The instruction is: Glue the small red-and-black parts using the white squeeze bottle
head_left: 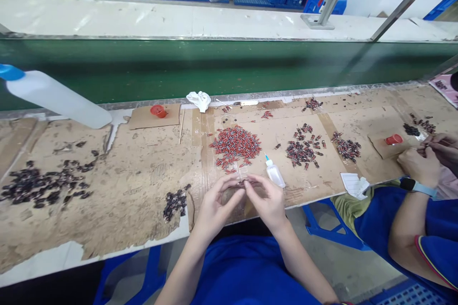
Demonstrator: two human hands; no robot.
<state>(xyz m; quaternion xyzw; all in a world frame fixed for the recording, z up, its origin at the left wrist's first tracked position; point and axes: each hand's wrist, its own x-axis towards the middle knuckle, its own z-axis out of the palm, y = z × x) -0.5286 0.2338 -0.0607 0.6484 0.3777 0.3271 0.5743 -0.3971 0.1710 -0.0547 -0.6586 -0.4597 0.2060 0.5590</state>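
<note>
My left hand [221,201] and my right hand [266,198] meet fingertip to fingertip over the table's near edge. Between them they pinch a small dark part [243,183], mostly hidden by the fingers. Just beyond my hands lies a heap of small red-and-silver parts [236,145]. A clear squeeze bottle with a needle tip [275,174] lies right of my right hand. Left of my left hand is a small pile of black parts [175,204]. Farther right sits a loose pile of dark red-and-black parts [302,150].
Cardboard [139,190] covers the bench. A large white bottle [57,97] leans at the left, near spread black parts [46,183]. Red caps [158,111] and a crumpled tissue [199,100] lie toward the back. At right, a co-worker's hands [422,164] work near another red cap [394,139].
</note>
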